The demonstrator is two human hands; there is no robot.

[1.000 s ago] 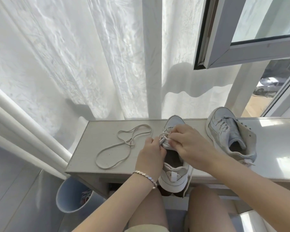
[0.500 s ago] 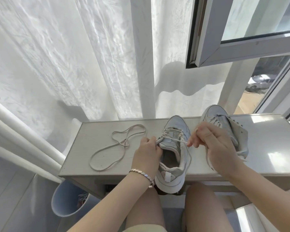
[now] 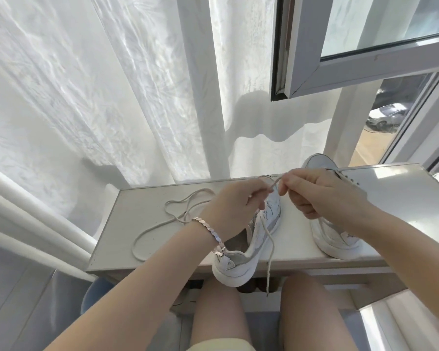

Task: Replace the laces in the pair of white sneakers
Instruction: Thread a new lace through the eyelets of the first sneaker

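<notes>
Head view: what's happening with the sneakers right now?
A person works on the near sneaker on the table. The left hand and right hand both pinch its lace above the toe; one end dangles past the table's front edge. The second sneaker sits to the right; a loose lace lies at left.

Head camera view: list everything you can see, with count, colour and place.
window: one, white-framed, upper right
curtain: one, white, left of window
table: one, pale, below window
centre sneaker: one, white, table's near edge
right sneaker: one, white, table, right
loose lace: one, off-white, table, left
held lace: one, off-white, above centre sneaker
bin: one, blue, under table
bracelet: one, silver, left wrist
left grip: one, bare, pinching held lace
right grip: one, bare, pinching held lace
</notes>
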